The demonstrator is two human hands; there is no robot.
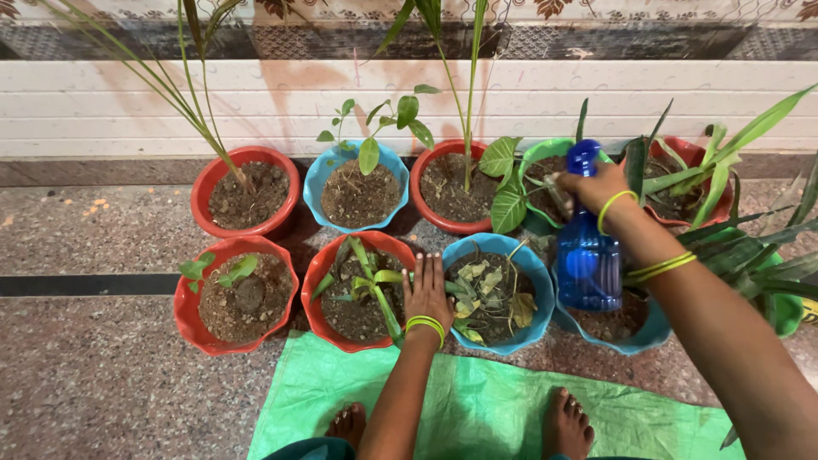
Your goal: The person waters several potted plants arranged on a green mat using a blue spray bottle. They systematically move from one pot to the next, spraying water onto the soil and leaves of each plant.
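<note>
My right hand (594,187) grips the neck of a blue spray bottle (588,255), held upright over a green pot (545,153) in the back row. My left hand (426,292) rests flat, fingers apart, between a red pot (328,319) with a green seedling and a blue pot (528,264) with wilted yellow leaves. Yellow-green bangles ring both wrists. Beneath the bottle sits another blue pot (626,342) of soil.
More pots stand in two rows on the stone floor: red ones (204,192) (192,319) on the left, a blue one (328,175) and a red one (426,213) behind. A green mat (477,409) lies under my bare feet. A white wall runs behind.
</note>
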